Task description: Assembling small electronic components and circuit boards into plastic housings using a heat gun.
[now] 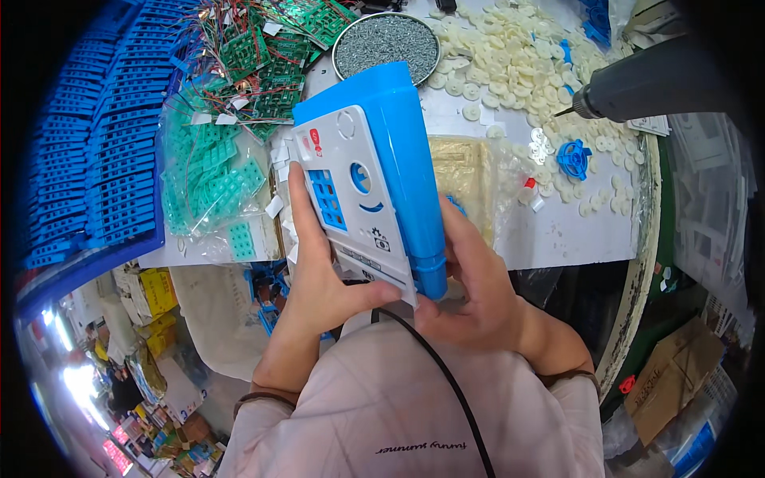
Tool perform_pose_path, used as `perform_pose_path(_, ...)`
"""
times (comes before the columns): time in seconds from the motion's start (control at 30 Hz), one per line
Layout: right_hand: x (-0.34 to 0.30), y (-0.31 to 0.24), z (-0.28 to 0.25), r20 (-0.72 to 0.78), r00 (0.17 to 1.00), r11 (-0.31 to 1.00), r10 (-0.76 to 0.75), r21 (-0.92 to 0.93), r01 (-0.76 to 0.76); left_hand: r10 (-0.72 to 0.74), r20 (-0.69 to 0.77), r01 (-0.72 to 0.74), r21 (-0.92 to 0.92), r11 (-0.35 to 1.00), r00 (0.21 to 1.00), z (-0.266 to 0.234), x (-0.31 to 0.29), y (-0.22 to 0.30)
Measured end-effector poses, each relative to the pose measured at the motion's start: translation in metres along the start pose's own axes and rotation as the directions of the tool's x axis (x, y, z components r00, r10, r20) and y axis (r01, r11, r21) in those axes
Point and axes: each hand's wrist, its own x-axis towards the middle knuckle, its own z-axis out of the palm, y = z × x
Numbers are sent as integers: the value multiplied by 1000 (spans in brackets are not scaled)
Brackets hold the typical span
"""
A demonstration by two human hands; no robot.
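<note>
Both hands hold a blue plastic housing (406,151) tilted up in front of my chest. A white printed front panel (368,143) lies against its left face, with square button openings, a round opening and a curved slot through which blue shows. My left hand (323,279) is closed on the panel side, fingers along its left edge and thumb near the lower corner. My right hand (474,279) grips the blue side, its thumb by the bottom edge where panel and housing meet. Some right fingers are hidden behind the housing.
Blue plastic parts (103,127) are stacked at left beside green circuit boards (275,72) with wires and bagged teal keypads (211,163). Behind stand a bowl of screws (386,48) and piled cream discs (518,56). An electric screwdriver (653,84) hangs at right above a blue ring part (574,159).
</note>
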Motion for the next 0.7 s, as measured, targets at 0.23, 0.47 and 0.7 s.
perform_pose_path(0.23, -4, 2, 1, 17, 1000, 990, -4, -141, 6, 97, -62, -89, 114, 989, 993, -1, 0, -7)
perform_pose_path(0.47, -4, 0, -7, 59, 998, 987, -36, -153, 44, 138, -100, -111, 241, 964, 985, -7, -1, -14)
perform_pose_path(0.7, 1, 2, 3, 10, 983, 950, -183, -257, 179, 92, -94, -82, 108, 991, 991, 1, -3, -2)
